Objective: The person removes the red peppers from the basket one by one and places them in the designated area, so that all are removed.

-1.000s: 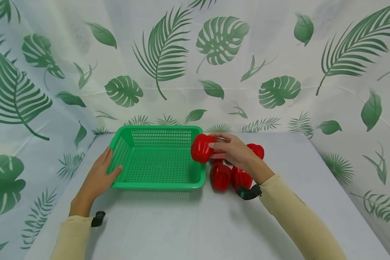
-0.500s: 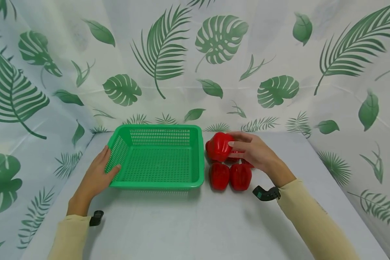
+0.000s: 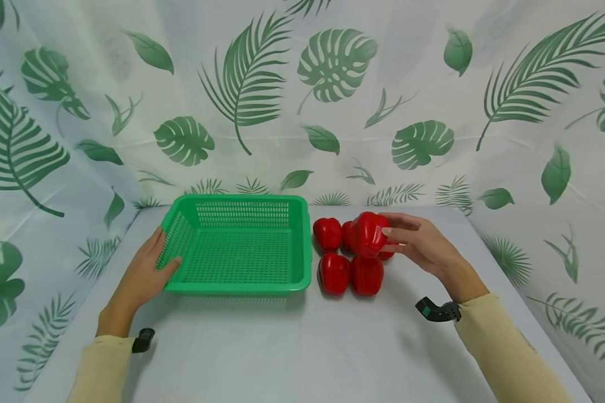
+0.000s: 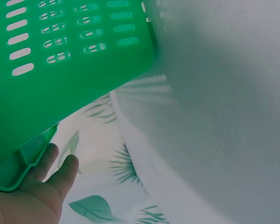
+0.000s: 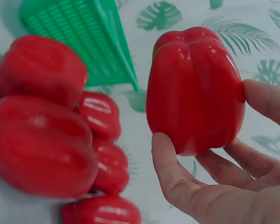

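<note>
My right hand holds a shiny red bell pepper above the other peppers. In the right wrist view, the thumb and fingers are spread around the lower part of this bell pepper. My left hand rests at the left side of a green plastic basket, its thumb over the front left corner and its fingers along the outer wall. Seen from the left wrist, these fingers lie extended past the basket's rim. The basket's slotted floor shows nothing on it.
Several red bell peppers, one of them a front pepper, stand in two rows just right of the basket. Some back ones are partly hidden. A white cloth covers the table; a leaf-patterned curtain hangs behind and at both sides.
My right hand has moved to the right with the bell pepper, from the basket's right rim to above the right side of the group. My left hand stays at the basket.
</note>
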{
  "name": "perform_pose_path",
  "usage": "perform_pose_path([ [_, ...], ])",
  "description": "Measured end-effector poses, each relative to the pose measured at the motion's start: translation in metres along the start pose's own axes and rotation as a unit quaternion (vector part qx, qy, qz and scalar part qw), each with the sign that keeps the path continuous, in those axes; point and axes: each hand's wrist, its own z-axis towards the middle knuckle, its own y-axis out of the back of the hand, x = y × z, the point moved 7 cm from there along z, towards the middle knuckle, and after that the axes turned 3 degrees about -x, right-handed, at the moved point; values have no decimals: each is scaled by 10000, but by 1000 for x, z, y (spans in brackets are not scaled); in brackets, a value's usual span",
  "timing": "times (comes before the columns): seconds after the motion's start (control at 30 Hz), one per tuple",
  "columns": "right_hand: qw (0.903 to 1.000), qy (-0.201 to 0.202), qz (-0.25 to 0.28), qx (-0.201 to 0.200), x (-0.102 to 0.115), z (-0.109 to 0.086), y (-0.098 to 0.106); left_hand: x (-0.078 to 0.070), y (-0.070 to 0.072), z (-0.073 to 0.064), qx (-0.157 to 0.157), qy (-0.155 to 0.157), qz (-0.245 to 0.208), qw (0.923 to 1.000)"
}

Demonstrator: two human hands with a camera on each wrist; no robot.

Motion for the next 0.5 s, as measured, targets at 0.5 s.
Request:
perform_pose_path([
  [0.5, 9993, 70, 143, -324, -31, -43, 54, -3, -2, -1, 37, -62, -9, 10000],
])
